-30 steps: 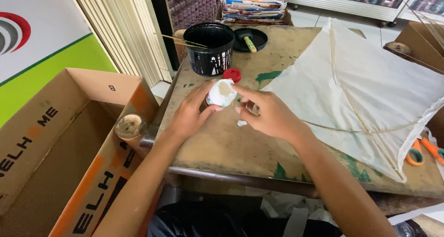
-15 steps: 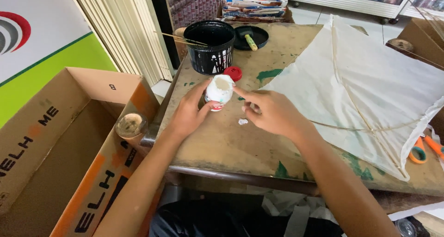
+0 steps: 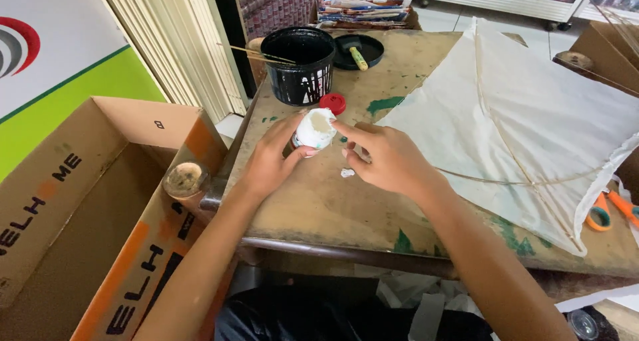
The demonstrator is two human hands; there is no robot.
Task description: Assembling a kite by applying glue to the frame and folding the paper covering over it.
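Our left hand [image 3: 269, 163] grips the small open white glue jar [image 3: 315, 129]; our right hand's [image 3: 388, 160] forefinger dips in, other fingers loosely curled. Next, we judge, glue goes onto the cream paper kite [image 3: 526, 121].

The right hand [image 3: 389, 161] has now stretched its forefinger onto the white jar's [image 3: 315, 129] open top.

Left hand [image 3: 269, 165] gripped small white jar [image 3: 315, 129]; right hand [image 3: 389, 158] forefinger touched its open mouth; red cap [image 3: 333, 103] just beyond.
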